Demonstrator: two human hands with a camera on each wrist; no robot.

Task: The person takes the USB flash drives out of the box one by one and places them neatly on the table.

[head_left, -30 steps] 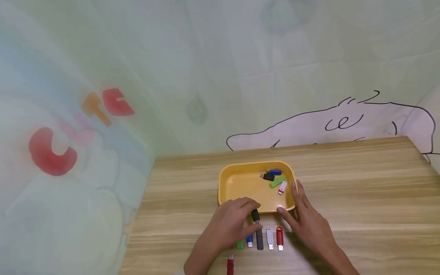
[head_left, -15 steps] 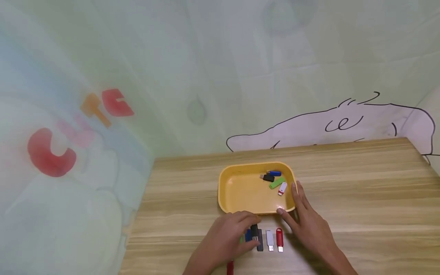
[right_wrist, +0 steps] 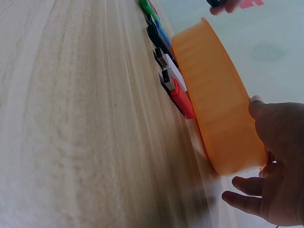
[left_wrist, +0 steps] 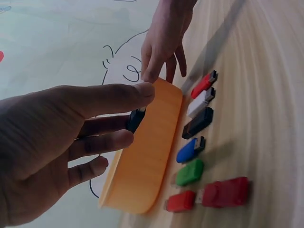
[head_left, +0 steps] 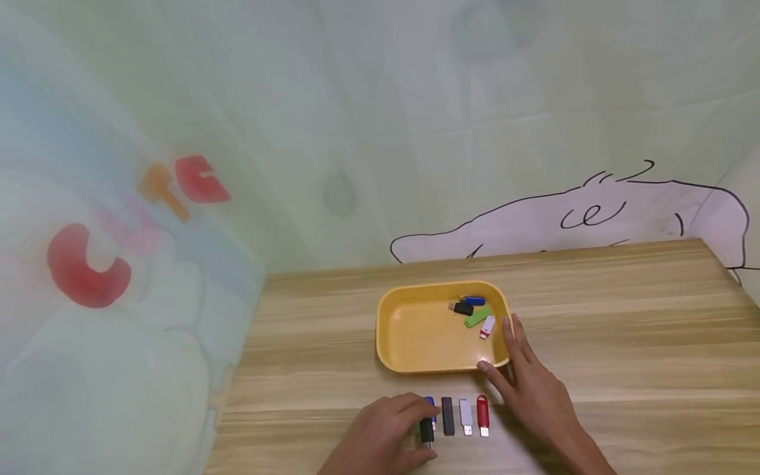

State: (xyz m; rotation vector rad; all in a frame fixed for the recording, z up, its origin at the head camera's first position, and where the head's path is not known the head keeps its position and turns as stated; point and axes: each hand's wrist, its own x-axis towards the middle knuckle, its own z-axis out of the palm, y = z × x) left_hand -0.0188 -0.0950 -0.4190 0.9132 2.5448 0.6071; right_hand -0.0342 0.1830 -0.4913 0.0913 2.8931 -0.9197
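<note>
My left hand pinches a black USB stick between thumb and fingers, above the near side of the table. In the left wrist view the stick is partly hidden by the thumb. My right hand rests at the right corner of a yellow tray, its thumb on the near rim and its fingers fairly straight along the right wall. Before the tray lies a row of USB sticks: red, silver-grey, black, blue, green and another red.
Inside the tray, at its right, lie a blue stick, a black one, a green one and a white-and-red one. A dark red stick lies nearer than the row. A printed cloth hangs behind the wooden table.
My left hand has drawn back from the tray's near rim, toward me and slightly left, with the black USB stick still pinched. The right hand and tray have stayed in place.
</note>
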